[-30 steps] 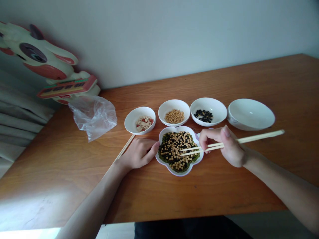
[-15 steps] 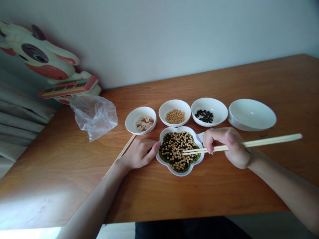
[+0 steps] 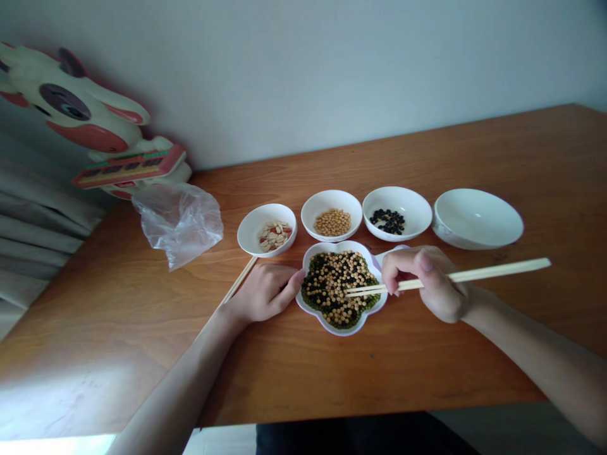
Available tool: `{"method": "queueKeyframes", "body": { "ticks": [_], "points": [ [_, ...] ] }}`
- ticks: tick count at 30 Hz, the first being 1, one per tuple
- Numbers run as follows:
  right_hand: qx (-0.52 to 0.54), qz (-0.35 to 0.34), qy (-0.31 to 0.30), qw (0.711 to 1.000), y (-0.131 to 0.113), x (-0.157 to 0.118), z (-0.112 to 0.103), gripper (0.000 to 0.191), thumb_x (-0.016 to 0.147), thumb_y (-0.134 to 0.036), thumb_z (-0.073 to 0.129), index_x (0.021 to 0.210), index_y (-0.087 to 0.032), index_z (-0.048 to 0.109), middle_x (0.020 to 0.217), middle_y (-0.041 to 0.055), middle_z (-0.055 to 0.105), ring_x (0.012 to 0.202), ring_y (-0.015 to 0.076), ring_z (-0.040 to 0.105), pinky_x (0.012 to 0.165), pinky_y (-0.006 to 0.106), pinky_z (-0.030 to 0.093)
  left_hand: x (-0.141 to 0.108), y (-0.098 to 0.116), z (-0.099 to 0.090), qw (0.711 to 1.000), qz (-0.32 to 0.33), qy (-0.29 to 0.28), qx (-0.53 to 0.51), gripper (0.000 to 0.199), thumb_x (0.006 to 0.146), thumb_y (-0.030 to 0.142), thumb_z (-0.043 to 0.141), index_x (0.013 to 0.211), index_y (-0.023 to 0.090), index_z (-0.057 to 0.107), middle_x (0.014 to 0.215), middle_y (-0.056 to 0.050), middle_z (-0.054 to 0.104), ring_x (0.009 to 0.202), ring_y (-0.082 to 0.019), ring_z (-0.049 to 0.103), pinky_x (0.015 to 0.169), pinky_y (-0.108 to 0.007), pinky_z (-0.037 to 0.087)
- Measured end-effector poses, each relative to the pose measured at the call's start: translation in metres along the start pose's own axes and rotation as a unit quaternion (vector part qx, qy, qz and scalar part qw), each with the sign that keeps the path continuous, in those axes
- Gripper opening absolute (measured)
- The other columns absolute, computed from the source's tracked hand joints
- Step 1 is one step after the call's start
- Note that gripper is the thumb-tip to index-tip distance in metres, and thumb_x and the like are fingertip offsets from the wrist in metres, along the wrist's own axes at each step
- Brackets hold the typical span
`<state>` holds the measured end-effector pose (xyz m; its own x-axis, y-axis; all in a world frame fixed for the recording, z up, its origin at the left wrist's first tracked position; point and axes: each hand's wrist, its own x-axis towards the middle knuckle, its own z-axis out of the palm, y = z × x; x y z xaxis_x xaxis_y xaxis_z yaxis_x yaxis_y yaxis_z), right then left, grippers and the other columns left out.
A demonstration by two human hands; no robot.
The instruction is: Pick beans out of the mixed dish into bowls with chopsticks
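My left hand (image 3: pixel 265 292) rests on the table, its thumb and fingertips closed at the left rim of a flower-shaped dish (image 3: pixel 342 332) with a handle on its right. Yellow and black beans lie mixed in the dish, with small green beans showing near its edge. Held in my right hand (image 3: pixel 427 283) is a pair of pale chopsticks (image 3: pixel 497 270), tips down among the beans near the dish's middle. I cannot make out a bean between the tips. A second pair of chopsticks (image 3: pixel 240 278) lies beside and partly under my left forearm.
Behind the dish stand a bowl of pale flat seeds (image 3: pixel 246 235), a bowl of yellow beans (image 3: pixel 310 212), a bowl of black beans (image 3: pixel 417 212) and a larger white bowl (image 3: pixel 493 215). At left are a clear plastic bag (image 3: pixel 183 221) and a cow-shaped toy keyboard (image 3: pixel 109 136).
My right hand has shifted slightly left, and the chopsticks' rear end has swung left with it. Their tips stay in the dish. My left hand holds its place.
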<state>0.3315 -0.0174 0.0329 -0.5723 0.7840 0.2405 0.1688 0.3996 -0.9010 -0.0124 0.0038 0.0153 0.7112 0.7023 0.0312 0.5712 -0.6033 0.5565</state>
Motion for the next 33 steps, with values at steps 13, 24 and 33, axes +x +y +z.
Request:
{"method": "queueKeyframes", "body": {
  "ticks": [13,24,33],
  "points": [
    [0.012,0.006,0.057,0.998,-0.003,0.002,0.009,0.071,0.111,-0.064,0.024,0.072,-0.022,0.065,0.064,0.0032,0.063,0.058,0.019,0.058,0.057,0.034,0.044,0.0,0.002,-0.002,1.0,0.004,0.0,0.005,0.045,0.114,0.034,0.033,0.074,0.019,0.047,0.071,-0.002,0.06,0.062,-0.014,0.05,0.067,-0.031,0.039],
    [0.061,-0.039,0.139,0.988,0.001,-0.004,0.009,0.068,0.112,-0.056,0.031,0.068,-0.023,0.071,0.06,0.0037,0.064,0.055,0.0198,0.058,0.058,0.037,0.042,0.001,0.002,-0.001,1.0,0.004,0.001,0.008,0.044,0.114,0.033,0.034,0.074,0.019,0.045,0.071,0.0,0.057,0.062,-0.013,0.046,0.066,-0.032,0.035],
    [0.067,-0.184,0.343,0.919,-0.006,0.012,0.002,0.069,0.105,-0.071,0.037,0.07,-0.027,0.077,0.062,0.0078,0.064,0.061,0.0256,0.061,0.065,0.044,0.049,0.001,0.002,-0.002,1.0,-0.004,-0.011,0.006,0.044,0.114,0.034,0.032,0.075,0.019,0.048,0.073,-0.002,0.061,0.065,-0.015,0.053,0.069,-0.031,0.04]
  ]
}}
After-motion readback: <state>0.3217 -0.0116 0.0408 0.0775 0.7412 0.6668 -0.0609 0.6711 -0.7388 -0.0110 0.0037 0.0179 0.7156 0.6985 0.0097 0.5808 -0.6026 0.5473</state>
